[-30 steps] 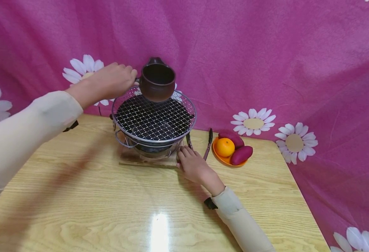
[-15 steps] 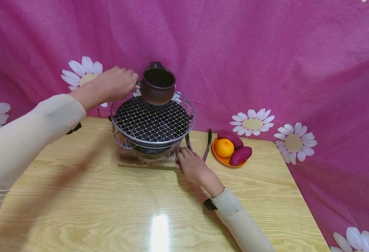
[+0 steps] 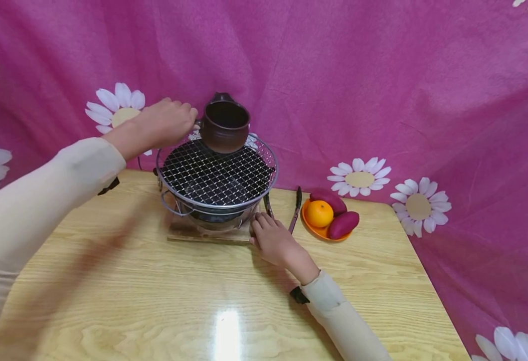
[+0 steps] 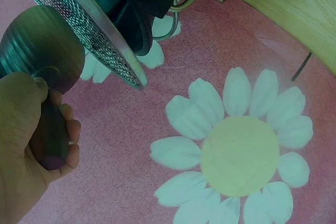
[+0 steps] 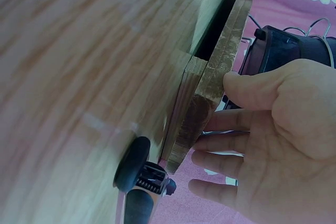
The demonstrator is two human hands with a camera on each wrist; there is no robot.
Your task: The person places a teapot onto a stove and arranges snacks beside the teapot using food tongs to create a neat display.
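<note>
My left hand (image 3: 169, 120) grips the side handle of a dark brown clay pot with a spout (image 3: 225, 131). The pot is upright and overlaps the back of the wire grill mesh (image 3: 209, 180) in the head view. From the left wrist view, fingers wrap the short handle (image 4: 51, 135), with the round pot body (image 4: 44, 45) close beside the mesh rim (image 4: 113, 51). The round tabletop grill (image 3: 218, 220) stands on a wooden board (image 3: 200, 234). My right hand (image 3: 277, 240) holds that board's front right corner, thumb and fingertips against its edges (image 5: 210, 85).
Right of the grill lies a dark tool with two slim arms (image 3: 296, 210), partly behind the right hand. An orange plate (image 3: 308, 226) there holds an orange (image 3: 320, 214) and two purple sweet potatoes (image 3: 343, 224). A pink flowered cloth (image 3: 291, 75) hangs behind the wooden table (image 3: 155, 291).
The pot in my left hand has come down slightly toward the grill mesh. My right hand stays at the board's corner. The head view has shifted a little.
</note>
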